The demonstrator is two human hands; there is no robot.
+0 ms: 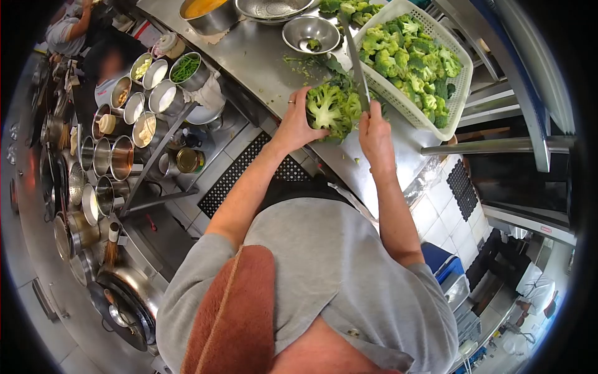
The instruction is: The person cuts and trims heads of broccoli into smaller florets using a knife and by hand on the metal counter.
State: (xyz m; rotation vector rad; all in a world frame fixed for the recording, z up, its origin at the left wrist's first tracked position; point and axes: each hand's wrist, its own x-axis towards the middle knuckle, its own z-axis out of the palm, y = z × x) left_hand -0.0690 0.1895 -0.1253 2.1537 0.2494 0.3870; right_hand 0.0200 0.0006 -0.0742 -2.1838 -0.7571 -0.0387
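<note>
Green broccoli head (325,112), apparently mostly undivided, is at the steel counter (260,62), left hand (294,128) spread around it, right hand (376,136) clenched on long-bladed steel knife (356,70), loose green florets (398,53) already filling white plastic basket (461,100)

The broccoli head (327,112) was pale yellow-green on its cut face and darker green round the edges, while the florets (408,59) mixed 2 greens, bright and deep. Their plastic basket (458,112) was off-white, patterned with tiny holes. Knife blade (357,65)? Plain silver-grey, pretty close to the steel counter (265,59). Shirt (305,243) was soft grey, the cloth (230,311) rusty brown with a tan seam. Floor mat (233,177) was black with a dotty grid, liquid (204,6) bright orange.
</note>
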